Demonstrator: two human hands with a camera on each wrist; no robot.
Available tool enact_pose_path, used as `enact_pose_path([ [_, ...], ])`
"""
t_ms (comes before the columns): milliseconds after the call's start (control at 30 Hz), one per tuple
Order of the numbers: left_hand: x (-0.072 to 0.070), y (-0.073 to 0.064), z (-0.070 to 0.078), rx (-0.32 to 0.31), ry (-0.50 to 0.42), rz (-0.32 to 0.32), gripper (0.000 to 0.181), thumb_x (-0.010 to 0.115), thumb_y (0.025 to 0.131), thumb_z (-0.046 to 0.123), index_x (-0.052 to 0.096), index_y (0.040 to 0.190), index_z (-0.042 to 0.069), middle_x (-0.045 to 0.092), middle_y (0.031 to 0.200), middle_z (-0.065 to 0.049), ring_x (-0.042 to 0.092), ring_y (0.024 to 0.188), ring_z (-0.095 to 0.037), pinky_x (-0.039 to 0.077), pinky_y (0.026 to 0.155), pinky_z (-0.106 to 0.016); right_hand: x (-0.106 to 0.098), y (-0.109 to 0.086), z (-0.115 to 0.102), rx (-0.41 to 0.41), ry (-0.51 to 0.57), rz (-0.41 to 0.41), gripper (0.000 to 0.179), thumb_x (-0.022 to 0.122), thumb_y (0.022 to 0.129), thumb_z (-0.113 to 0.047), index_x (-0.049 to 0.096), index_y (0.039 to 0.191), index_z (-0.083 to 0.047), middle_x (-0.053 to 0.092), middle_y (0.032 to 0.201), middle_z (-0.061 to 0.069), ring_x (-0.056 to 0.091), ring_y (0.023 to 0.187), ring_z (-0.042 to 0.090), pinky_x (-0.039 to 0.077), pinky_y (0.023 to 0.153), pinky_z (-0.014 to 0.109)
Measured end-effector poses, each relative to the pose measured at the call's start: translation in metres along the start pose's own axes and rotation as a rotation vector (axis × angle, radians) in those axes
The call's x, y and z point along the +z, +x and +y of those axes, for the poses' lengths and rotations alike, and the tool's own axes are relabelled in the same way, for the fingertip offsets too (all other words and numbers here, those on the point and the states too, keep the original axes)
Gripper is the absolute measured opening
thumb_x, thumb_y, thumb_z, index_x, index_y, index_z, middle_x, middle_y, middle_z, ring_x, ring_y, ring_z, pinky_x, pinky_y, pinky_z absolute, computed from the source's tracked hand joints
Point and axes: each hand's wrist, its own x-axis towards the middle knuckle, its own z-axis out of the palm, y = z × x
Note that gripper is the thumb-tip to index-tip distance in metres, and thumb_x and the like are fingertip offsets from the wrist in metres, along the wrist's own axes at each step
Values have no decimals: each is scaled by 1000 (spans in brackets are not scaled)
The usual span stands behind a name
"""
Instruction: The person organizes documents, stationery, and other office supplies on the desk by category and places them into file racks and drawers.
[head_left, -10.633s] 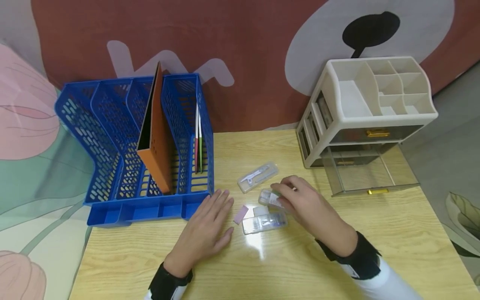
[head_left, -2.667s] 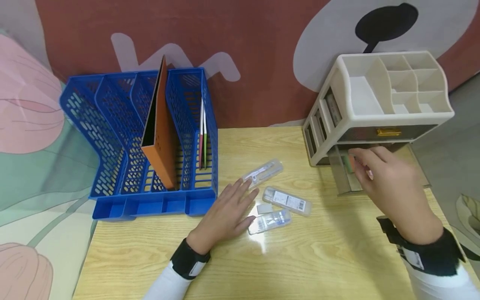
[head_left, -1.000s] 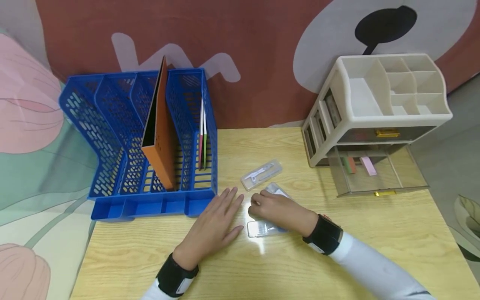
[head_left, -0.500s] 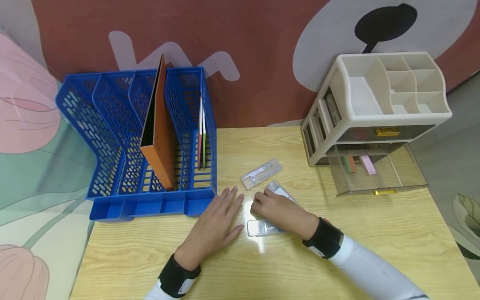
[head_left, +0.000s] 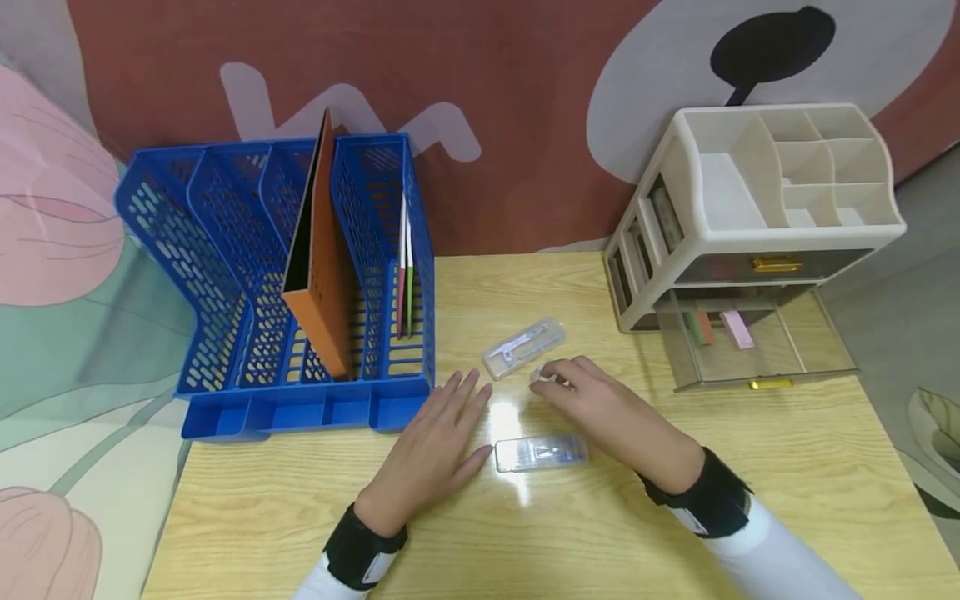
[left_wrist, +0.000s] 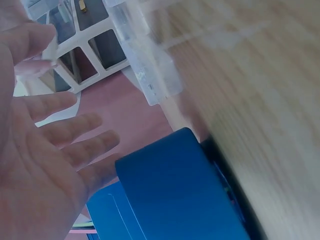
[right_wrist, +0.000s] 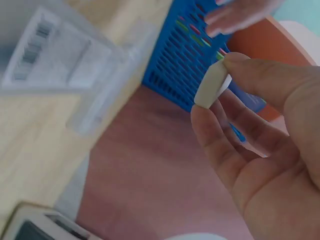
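A small white eraser (right_wrist: 212, 84) is pinched between the thumb and fingertips of my right hand (head_left: 611, 417), which is raised over the table's middle. Below that hand, mostly hidden by it in the head view, lies a clear case with a barcode label (right_wrist: 55, 52). My left hand (head_left: 427, 454) has its fingers spread beside the blue file rack (head_left: 300, 408), thumb tip right at the end of another clear case (head_left: 542, 454). Further back lies a clear case with a white compass-like tool (head_left: 523, 347) inside.
A white desktop organizer (head_left: 795, 242) stands at the right, its lower clear drawer (head_left: 795, 381) pulled out. The drawer holds a pink eraser (head_left: 737, 330) and a green-and-orange eraser (head_left: 702, 327). An orange folder (head_left: 322, 283) stands in the rack.
Since the second frame, the pink eraser lies released in the drawer. My right hand came back to the table, picked up the white eraser and moved slightly right with it. The left hand has hardly moved lately.
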Motion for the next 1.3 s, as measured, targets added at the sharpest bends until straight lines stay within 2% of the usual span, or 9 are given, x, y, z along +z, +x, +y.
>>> enact_pose_path([
  [200,0,7,1,14,-10,9,81,65,96,49,36,160,9,35,166,-18,37,152,-38,38,121,-53,-23,-8,2,11,-34,85,46,74,82,10,70,125,-7,68,118,15,67,102,29,63,80,36],
  [333,0,14,3,29,-7,7,80,65,96,50,37,159,9,35,166,-19,35,153,-39,38,121,-54,-39,-14,6,26,-42,167,23,57,103,-3,70,121,-5,67,115,17,67,99,31,63,74,38],
  [433,1,19,5,35,2,-4,79,64,97,52,39,159,9,33,167,-18,34,153,-39,37,121,-55,-52,-22,11,60,-44,251,37,40,112,-22,72,117,-4,68,111,18,67,95,32,62,71,40],
  [500,1,21,6,36,4,-13,79,63,97,52,39,159,9,32,168,-18,34,153,-39,37,122,-55,-60,-28,16,94,-44,292,43,39,112,-28,73,116,-3,68,110,18,67,94,33,61,70,43],
  [967,6,34,11,70,-31,-63,80,58,99,56,34,162,14,29,169,-15,26,156,-41,33,123,-58,-103,-88,77,299,-186,265,61,34,111,-43,70,114,6,65,104,28,65,87,42,56,64,57],
  [1033,7,36,12,77,-25,-70,80,57,99,57,33,163,14,27,170,-14,25,157,-41,32,123,-58,-106,-96,90,346,-195,254,38,54,108,-27,70,112,7,66,103,28,65,84,44,54,62,59],
  [1100,7,37,12,80,-18,-80,80,56,100,58,32,163,15,26,171,-14,25,157,-41,31,124,-57,-108,-103,101,396,-208,228,20,71,97,-8,70,110,6,66,104,28,64,83,44,53,62,61],
  [1200,7,38,13,77,-15,-97,80,54,100,59,31,163,15,24,171,-13,24,157,-40,30,125,-56,-110,-108,114,485,-228,161,43,83,70,16,69,110,6,65,107,29,65,83,45,53,64,65],
  [1300,6,38,13,75,-14,-108,80,53,101,59,30,164,15,24,171,-13,24,157,-41,30,125,-56,-110,-111,124,542,-238,78,42,84,72,13,69,111,8,64,108,31,65,86,46,54,66,65],
])
